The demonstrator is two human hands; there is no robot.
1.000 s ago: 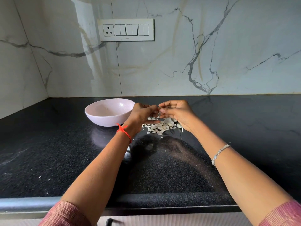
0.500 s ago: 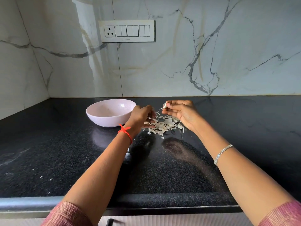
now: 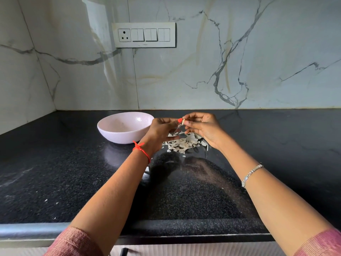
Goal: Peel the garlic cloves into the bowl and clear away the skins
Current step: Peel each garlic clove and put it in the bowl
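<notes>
Peeking garlic clove (image 3: 183,122) (mostly hidden)

A home kitchen. A black speckled stone countertop (image 3: 73,182) with a rounded front edge runs to a far-left corner where 2 white marble-look walls (image 3: 239,52) with grey veins meet. The back wall carries a white switch plate (image 3: 144,44) with 1 socket and 3 double switches. Near the counter's back edge sit a pale pink round bowl (image 3: 118,135) and, near it on the right, a heap of papery garlic skins (image 3: 184,145). White ribbed cabinet fronts (image 3: 203,250) show below.
</notes>
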